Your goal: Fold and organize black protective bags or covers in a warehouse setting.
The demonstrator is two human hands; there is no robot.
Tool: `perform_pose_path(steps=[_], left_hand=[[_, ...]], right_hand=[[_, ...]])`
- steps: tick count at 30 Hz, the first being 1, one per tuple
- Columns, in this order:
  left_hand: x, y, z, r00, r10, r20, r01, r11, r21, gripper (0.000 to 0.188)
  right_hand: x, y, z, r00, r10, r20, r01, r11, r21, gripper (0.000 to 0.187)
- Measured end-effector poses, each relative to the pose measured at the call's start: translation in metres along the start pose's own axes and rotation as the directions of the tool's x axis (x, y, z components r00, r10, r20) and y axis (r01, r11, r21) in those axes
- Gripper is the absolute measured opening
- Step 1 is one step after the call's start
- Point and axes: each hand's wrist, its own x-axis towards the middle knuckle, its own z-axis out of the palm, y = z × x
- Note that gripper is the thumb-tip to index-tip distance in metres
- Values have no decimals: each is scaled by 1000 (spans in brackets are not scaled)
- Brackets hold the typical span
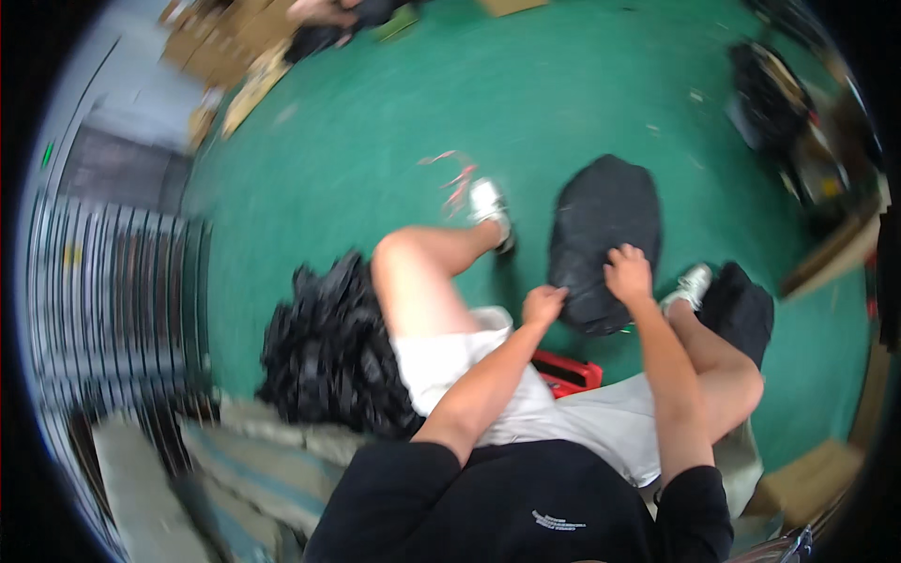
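A rounded, dark black bag [605,211] lies on the green floor between my feet, its long side running away from me. At its near left edge, my left hand [544,305] has its fingers pinched together on the black material. My right hand [629,273] rests on the bag's near right part, fingers slightly apart and laid on its surface. What is inside the bag cannot be seen. Just in front of my lap, a red object [580,375] with a dark opening is partly hidden by my shorts and left forearm.
A heap of crumpled black plastic bags [328,347] sits by my left leg. Another black bundle [739,310] is beside my right foot. Red string [462,178] lies ahead. Cardboard boxes [216,47] stand far left, near another person's arms [324,11]. Striped sacks [253,469] are at lower left.
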Motion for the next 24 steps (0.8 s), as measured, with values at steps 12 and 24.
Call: perform_pose_path(steps=[12,24], left_hand=[[-76,90,-261,788,426,-445,-611,450,-651,10],[-109,-278,-314,646,-596,-476,671,741,-17,83]], right_hand=[[-74,370,-162,911,357,206,-361,932,-20,27],[-182,380,-138,557,547,625,-792,577,201,40]])
